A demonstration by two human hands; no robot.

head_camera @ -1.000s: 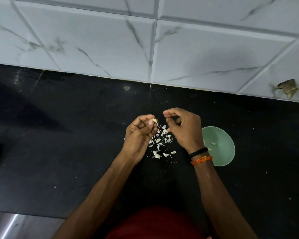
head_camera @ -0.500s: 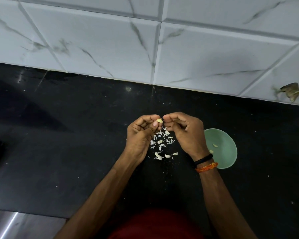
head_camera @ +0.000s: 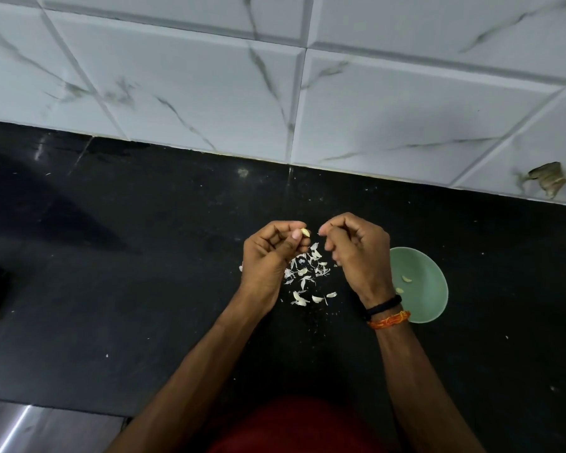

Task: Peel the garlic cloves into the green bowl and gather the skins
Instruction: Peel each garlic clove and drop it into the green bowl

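Two bare forearms reach up from the bottom edge over a red garment (head_camera: 294, 426), above a black stone countertop (head_camera: 128, 289) flecked with pale crumbs. At the near left corner a strip of shiny metal (head_camera: 20, 429) shows beside the stone.

Farther in, the left hand (head_camera: 268, 253) is curled, its thumb and fingertips pinching a small garlic clove (head_camera: 305, 232) that sticks out at the top of the fist toward the other hand. The right hand (head_camera: 356, 250) is curled as well, forefinger and thumb pressed together at the tip just beside the clove, a small gap between them; whether a shred of skin is caught in that pinch is too small to tell. Two bands sit on the right wrist, a black one (head_camera: 384, 304) and an orange thread (head_camera: 391, 319).

Between and below the hands lies a loose scatter of white garlic skins (head_camera: 306, 276) on the counter, too many and too fine to count. Just right of the right wrist, partly hidden by it, stands the green bowl (head_camera: 428, 289), with two peeled cloves (head_camera: 406, 279) visible inside.

Beyond the counter rises a wall of white marbled tiles (head_camera: 209, 93), with a chipped, brownish patch (head_camera: 548, 183) at the far right.
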